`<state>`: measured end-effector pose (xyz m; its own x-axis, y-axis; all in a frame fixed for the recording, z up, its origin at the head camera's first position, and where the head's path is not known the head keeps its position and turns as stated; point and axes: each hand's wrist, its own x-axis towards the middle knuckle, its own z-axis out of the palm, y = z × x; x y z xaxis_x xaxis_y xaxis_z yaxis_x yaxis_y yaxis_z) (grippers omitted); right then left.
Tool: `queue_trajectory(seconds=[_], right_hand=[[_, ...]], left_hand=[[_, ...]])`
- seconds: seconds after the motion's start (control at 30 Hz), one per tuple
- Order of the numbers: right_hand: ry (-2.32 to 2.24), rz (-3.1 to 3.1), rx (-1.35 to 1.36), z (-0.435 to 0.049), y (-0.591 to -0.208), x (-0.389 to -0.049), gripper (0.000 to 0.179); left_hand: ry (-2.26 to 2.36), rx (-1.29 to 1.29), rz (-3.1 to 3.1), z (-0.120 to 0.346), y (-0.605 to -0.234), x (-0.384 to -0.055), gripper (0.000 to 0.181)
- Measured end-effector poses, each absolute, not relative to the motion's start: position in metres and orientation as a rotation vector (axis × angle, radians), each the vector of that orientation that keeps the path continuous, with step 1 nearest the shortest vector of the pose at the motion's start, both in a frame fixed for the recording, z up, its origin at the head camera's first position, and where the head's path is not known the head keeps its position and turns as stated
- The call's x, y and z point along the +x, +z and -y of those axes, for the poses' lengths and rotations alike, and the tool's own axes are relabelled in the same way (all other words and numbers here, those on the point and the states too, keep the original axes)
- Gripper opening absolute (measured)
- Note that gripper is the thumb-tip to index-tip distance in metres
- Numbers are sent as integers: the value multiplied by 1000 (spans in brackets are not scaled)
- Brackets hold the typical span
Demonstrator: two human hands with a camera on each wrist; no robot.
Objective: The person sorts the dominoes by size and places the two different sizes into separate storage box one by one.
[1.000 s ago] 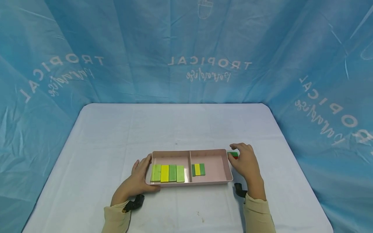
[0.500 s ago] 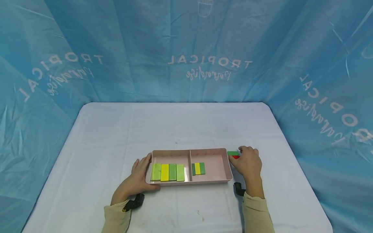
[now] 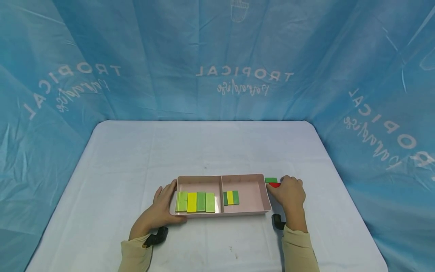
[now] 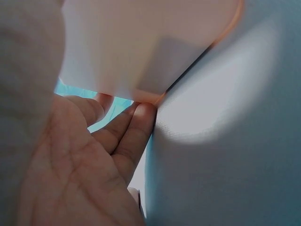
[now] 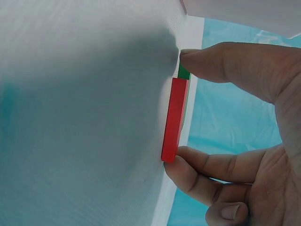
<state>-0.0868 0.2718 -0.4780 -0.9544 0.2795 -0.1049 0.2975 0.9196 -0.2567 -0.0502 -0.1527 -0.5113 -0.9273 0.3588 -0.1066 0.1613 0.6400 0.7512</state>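
A pale pink box [image 3: 246, 213] with two compartments lies on the white-covered table. My left hand [image 3: 159, 207] grips its left end, thumb along the front wall and fingers at the end wall. In the left wrist view, the fingertips [image 4: 143, 113] meet the box's wall [image 4: 117, 52]. Just past the box's right end lie a green block [image 3: 270, 180] and a red block [image 3: 274, 185]. My right hand [image 3: 289, 192] spans the red block [image 5: 174, 120], fingertips at one end and thumb by the other. The thumb partly covers the green block [image 5: 183, 71].
Green and yellow blocks [image 3: 192, 202] lie in a row in the left compartment. Smaller green and yellow blocks [image 3: 230, 197] sit against the divider [image 3: 222, 189] in the right one. A blue printed curtain [image 3: 244, 102] surrounds the table [image 3: 204, 147] at back and sides.
My right fingers have drawn in and down from beyond the green block to the red block's end. More of the red block shows. The left hand and box stay put.
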Motion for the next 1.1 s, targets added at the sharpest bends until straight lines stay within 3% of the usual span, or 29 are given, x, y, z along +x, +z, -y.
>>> queue_trajectory(seconds=[0.83,1.1], right_hand=[[-443,-2992,475,-274,-476,-81,46],[-526,-3035,449,-272,-474,-82,48]], left_hand=[[1187,442,-2607,152,-509,-50,133],[1180,426,-2601,152,-509,-50,133]])
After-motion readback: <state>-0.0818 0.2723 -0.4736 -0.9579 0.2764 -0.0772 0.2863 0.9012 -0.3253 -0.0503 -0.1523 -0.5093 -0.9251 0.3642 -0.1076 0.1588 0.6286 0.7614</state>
